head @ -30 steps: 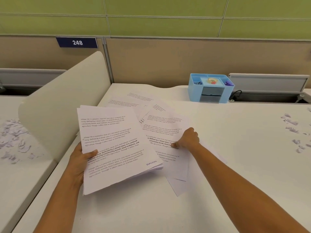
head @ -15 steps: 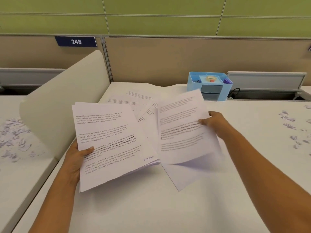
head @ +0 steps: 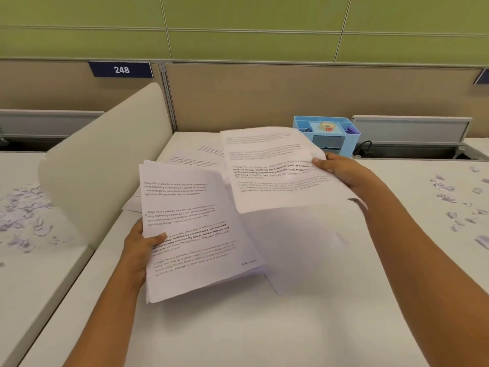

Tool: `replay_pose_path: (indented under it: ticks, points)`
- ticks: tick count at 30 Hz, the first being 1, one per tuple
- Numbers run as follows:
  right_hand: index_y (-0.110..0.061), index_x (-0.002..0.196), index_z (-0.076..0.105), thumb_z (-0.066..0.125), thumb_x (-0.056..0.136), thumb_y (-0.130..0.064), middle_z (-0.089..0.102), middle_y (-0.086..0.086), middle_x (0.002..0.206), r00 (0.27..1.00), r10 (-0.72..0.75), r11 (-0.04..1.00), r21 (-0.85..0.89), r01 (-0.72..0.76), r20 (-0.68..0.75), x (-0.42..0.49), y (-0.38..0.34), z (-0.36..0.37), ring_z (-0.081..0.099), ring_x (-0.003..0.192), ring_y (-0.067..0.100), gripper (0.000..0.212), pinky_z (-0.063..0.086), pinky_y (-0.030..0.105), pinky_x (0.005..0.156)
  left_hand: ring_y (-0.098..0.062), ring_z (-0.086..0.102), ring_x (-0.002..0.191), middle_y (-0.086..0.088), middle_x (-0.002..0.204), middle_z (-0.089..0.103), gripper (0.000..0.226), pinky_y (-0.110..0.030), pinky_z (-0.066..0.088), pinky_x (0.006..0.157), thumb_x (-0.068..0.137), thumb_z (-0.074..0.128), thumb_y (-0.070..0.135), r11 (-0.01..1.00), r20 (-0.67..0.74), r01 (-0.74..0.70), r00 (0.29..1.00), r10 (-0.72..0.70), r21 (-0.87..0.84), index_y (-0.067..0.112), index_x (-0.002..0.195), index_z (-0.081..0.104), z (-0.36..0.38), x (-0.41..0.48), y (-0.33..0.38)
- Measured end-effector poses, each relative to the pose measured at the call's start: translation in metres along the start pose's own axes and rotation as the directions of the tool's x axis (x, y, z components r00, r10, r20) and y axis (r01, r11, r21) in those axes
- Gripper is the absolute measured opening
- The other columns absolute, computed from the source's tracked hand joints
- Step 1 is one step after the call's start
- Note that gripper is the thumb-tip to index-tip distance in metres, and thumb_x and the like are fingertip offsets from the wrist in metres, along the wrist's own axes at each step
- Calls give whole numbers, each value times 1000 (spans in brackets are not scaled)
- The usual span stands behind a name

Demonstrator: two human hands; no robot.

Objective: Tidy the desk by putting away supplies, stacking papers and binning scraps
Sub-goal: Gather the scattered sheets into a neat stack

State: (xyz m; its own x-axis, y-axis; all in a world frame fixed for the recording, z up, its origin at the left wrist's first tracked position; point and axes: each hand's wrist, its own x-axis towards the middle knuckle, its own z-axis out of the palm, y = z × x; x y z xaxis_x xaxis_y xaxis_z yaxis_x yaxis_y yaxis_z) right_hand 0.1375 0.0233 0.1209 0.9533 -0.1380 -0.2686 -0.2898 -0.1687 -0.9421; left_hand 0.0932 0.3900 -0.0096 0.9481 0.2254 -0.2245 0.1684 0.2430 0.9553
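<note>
The left hand [head: 139, 249] pinched a stack of printed pages [head: 195, 234] at its left edge, thumb on top, its long axis running away from the person. The right hand [head: 344, 173] pinched one thin, curling sheet [head: 272, 178] held above the smooth white desk [head: 238, 327].

Open desk [head: 238, 329] between divider [head: 105, 168] and scattered scraps [head: 447, 192].

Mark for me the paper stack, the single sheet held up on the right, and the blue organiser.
stack [head: 193, 229], head view, middle of the top page.
sheet [head: 275, 170], head view, middle of its printed face.
organiser [head: 329, 142], head view, front drawer panel.
</note>
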Motion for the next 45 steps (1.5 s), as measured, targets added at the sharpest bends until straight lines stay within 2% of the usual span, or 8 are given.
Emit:
replay_pose_path:
  ticks: [8,18,23,26,29,35,41,45]
  points:
    - [-5,96,57,57,89,-4,64,17,100,986,-21,992,127,0,166,-7,64,82,64,69,20,8,56,34,71,-27,65,84,-9,106,66,44,-37,58,61,85,55,-9,998,71,7,997,-2,-67,14,121,53,19,-20,2]
    - [-13,95,55,66,82,1,64,15,104,980,-17,974,226,-28,197,-20,91,112,66,78,24,23,57,37,72,-24,71,83,-4,100,73,25,-41,59,62,97,43,30,984,164,83,985,-57,-159,25,115,60,22,-34,-2]
    - [-10,100,56,65,84,-5,65,16,102,976,-58,978,209,13,209,-19,88,111,65,75,21,19,57,35,74,-33,63,105,-10,120,64,48,-45,55,79,85,57,-2,998,195,-8,981,18,-55,16,129,51,14,-39,-3]
    - [-9,101,60,65,86,-18,65,14,108,996,-91,985,-145,93,18,-8,89,93,60,81,19,18,51,30,77,-34,61,107,-10,122,62,50,-44,55,79,84,58,-6,997,109,-66,992,69,-33,15,129,50,4,-36,-3]
    - [-6,127,49,67,83,-36,52,13,130,984,-96,734,-679,-30,-147,3,100,61,49,119,27,55,40,34,98,-35,59,108,-10,123,61,51,-44,55,77,84,58,-6,996,48,-85,995,86,-32,15,130,50,-10,-33,-4]
    - [-6,131,38,65,67,-68,38,10,133,963,67,457,-850,-263,-262,1,112,35,34,128,29,94,35,42,98,-32,59,108,-10,126,59,51,-39,57,72,85,55,-8,992,3,-95,995,96,-79,14,131,50,-30,-30,-8]
    - [-3,118,48,78,72,-34,55,12,121,967,136,694,-677,-247,-214,2,106,36,54,111,32,63,45,35,88,-27,61,105,-8,124,61,51,-38,57,71,86,54,-9,991,3,-96,995,97,-93,14,131,50,-29,-30,-8]
    - [-8,103,52,55,85,-7,59,13,109,867,-234,779,-619,-104,-440,-3,93,41,58,98,33,18,41,34,75,-30,60,107,-10,125,60,50,-39,57,72,86,55,-8,991,16,-95,995,97,-94,14,131,51,-31,-28,-6]
